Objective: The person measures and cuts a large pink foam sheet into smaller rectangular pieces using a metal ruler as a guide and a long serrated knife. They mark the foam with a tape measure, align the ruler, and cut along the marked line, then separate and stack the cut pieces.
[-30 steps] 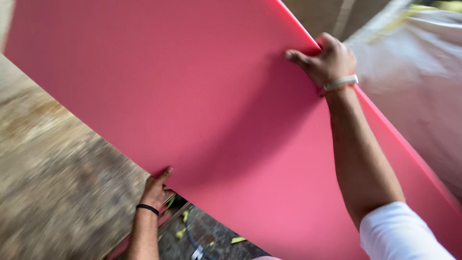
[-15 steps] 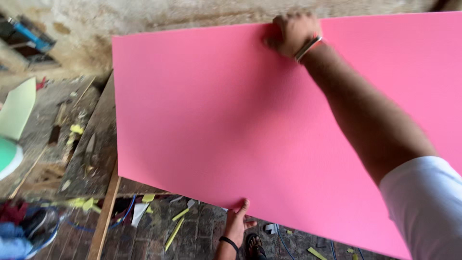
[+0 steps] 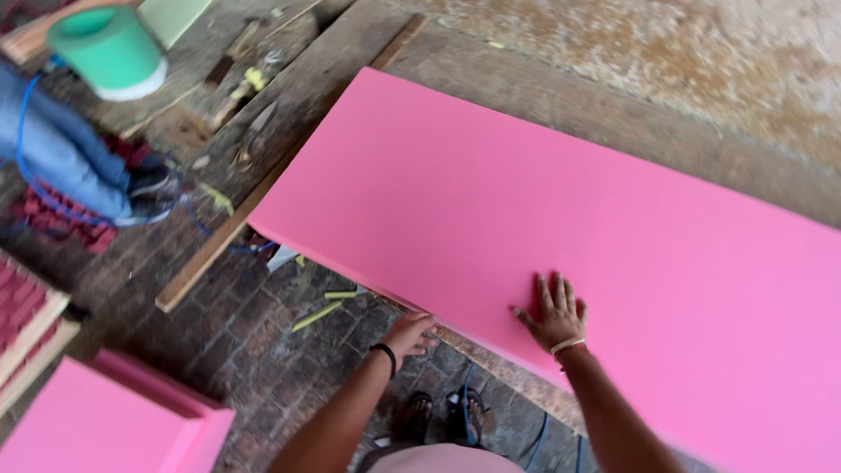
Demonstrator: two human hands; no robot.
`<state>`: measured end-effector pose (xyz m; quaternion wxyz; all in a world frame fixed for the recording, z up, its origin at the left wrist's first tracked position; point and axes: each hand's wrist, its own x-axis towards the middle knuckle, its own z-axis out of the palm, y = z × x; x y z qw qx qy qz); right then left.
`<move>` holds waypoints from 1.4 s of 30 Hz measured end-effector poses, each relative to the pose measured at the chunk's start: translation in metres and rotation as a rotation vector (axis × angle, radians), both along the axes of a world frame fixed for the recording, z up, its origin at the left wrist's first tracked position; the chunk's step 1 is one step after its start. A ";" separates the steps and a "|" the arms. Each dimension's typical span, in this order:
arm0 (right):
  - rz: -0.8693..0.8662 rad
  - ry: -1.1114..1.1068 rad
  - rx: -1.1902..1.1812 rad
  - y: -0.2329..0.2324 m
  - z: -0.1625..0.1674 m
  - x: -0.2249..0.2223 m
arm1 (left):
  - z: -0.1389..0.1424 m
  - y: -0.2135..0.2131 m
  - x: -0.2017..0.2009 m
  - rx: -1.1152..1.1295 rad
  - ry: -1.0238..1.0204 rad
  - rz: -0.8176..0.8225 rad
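Down comes the pink foam sheet from upright, now flat on the worktop, left hand fingers curled under its near edge, right hand pressing on top, fingers spread, gripping nothing.

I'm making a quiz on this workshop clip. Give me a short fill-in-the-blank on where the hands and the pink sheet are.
1. The right hand lies flat, fingers spread, on top of the big ____ foam sheet.
2. The left hand grips the sheet at its near ____.
3. The sheet lies on a wooden ____.
4. The left wrist wears a ____ band.

Missing words: pink; edge; workbench; black
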<state>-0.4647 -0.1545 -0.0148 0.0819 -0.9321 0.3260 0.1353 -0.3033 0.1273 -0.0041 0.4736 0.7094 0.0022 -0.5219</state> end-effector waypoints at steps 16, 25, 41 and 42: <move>-0.151 -0.151 0.095 0.052 -0.031 0.096 | 0.014 0.166 0.079 0.020 -0.124 0.489; 0.453 -0.667 0.358 0.197 0.015 0.298 | -0.022 0.264 0.275 0.132 -0.731 0.586; 0.006 -0.263 0.410 0.273 0.020 0.464 | -0.107 0.290 0.449 0.511 -0.693 -0.104; 0.028 -0.309 0.422 0.269 0.015 0.482 | -0.110 0.290 0.450 0.509 -0.682 -0.112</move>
